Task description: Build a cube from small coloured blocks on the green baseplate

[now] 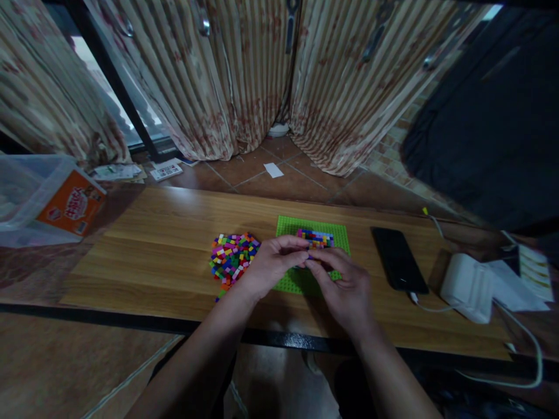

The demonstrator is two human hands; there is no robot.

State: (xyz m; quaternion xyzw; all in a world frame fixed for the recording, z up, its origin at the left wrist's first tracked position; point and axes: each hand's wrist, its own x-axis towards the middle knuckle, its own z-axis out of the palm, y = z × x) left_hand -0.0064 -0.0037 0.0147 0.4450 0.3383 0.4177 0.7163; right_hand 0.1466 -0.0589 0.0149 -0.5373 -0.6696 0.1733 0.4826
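Note:
My left hand (274,263) and my right hand (343,282) meet over a green studded baseplate (290,285). Their thumbs and fingertips are pinched together around a small purple toy brick (310,256), mostly covered by the fingers. Just behind the fingertips, rows of multicoloured bricks (317,236) are set on the plate. My hands hide the front part of these rows. To the left of my left hand lies a loose heap of small coloured bricks (231,259), and my wrist passes close to its right edge.
A black phone (399,259) with a cable lies right of the baseplate, beside a white box-shaped device (468,288) and papers (515,285). All rest on a wooden table (152,256). A clear plastic bin (48,198) stands at the left; curtains (244,87) hang behind.

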